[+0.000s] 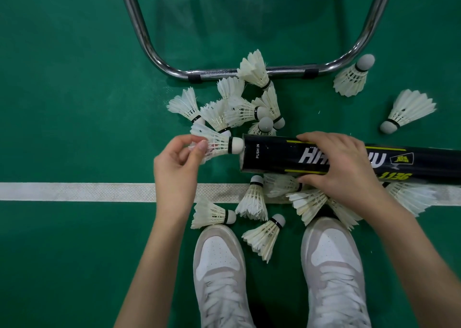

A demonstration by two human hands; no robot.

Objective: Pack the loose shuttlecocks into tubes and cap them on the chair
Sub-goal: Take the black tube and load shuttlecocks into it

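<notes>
Centre frame: my left hand (178, 153) pinches the feather skirt of a shuttlecock (219, 144), its cork just at the open mouth of the black tube (274, 154), which my right hand (341, 160) wraps, fingers curled over the top. If the cork enters off-centre, feathers may catch the rim and crumple. Farther up, the loose shuttlecocks (239, 108) lie beside the chair frame (249, 72); swinging the tube could scatter them.

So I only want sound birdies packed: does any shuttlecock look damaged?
Yes: the shuttlecock in the pile above the black tube has frayed, splayed feathers. The one pinched in the left hand looks intact.
</notes>
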